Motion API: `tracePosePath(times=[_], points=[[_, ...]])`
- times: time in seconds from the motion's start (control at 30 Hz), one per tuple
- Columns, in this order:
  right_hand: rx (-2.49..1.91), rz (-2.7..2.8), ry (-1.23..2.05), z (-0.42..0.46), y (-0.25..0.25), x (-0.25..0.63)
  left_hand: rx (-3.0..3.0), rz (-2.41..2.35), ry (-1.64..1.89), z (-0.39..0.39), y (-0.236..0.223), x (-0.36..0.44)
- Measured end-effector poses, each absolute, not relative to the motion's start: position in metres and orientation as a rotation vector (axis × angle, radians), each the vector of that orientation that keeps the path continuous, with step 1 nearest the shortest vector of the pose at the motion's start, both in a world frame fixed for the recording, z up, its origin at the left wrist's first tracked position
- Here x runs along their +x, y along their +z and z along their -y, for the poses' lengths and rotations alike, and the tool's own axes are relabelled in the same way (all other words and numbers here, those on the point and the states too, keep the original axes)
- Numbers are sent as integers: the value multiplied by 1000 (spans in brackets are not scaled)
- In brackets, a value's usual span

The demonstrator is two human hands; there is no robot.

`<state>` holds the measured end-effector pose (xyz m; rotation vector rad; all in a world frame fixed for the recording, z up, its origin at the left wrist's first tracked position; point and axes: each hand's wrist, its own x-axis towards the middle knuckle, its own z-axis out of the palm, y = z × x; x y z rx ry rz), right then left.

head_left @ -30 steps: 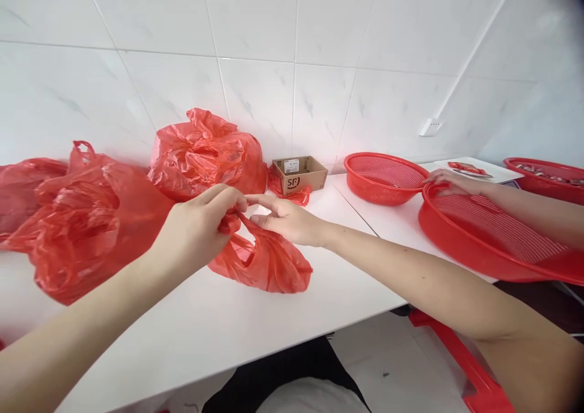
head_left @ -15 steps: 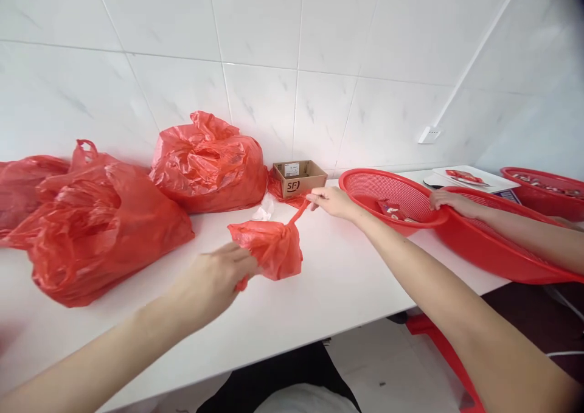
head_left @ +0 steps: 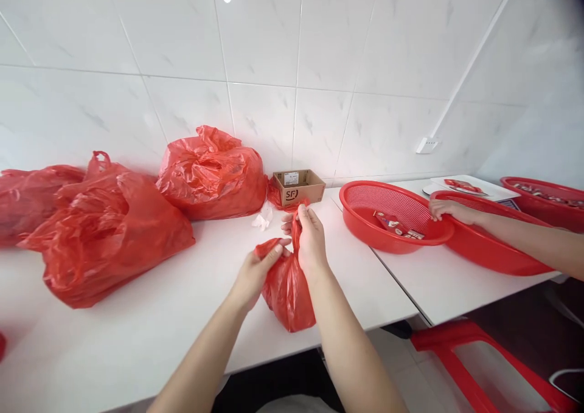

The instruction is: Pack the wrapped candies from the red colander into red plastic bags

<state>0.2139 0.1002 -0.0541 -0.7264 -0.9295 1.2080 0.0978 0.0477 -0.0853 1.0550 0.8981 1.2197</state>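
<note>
A small red plastic bag (head_left: pixel 291 297) rests near the front edge of the white table (head_left: pixel 173 340), its neck bunched upward. My left hand (head_left: pixel 259 270) pinches one side of its top, thumb uppermost. The other handle, stretched upright, is gripped between the thumb and fingers of my right hand (head_left: pixel 309 236). Both hands are close together above the bag. What lies inside the bag is hidden by the red plastic.
Large filled red bags (head_left: pixel 114 230) stand at the left and back. Behind my hands are a cardboard box (head_left: pixel 298 189) and crumpled white tissue (head_left: pixel 263 219). At right, a co-worker's hand (head_left: pixel 451 210) touches red baskets (head_left: pixel 387 242). A red stool (head_left: pixel 456 364) stands below.
The small bag has come nearer to me. My hands have moved together at its top, the right one leftward and the left one rightward. The view has shifted slightly.
</note>
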Motion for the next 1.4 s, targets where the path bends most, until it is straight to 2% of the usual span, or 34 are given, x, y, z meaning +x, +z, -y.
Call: tracePosePath(times=[0.13,0.23,0.37,0.5,0.73,0.87,1.03,1.4], points=[[-672,924,1154,-87,-54,218,1095,-993,1210,-27,-96,106],[-754,1074,1072,-75,-61,225,1173,-1153,1328,-18,-97,97],[-1053,1406,893,-50,-91,227,1496,-1384,1481,-14,-108,87],[-1270,1556,728,-36,-125,220,1770,-1496,1470,-11,-126,83],[-1221,1594,500,-44,-157,220,2212,-1623,1510,-8,-157,67],[-1191,1533,544,-47,-173,221,2244,-1680,1592,-8,-171,65],[-1204,1378,755,-52,-176,222,2262,-1664,1640,-8,-176,66],[-1085,1525,926,-52,-167,220,2205,-1765,1528,-15,-182,68]])
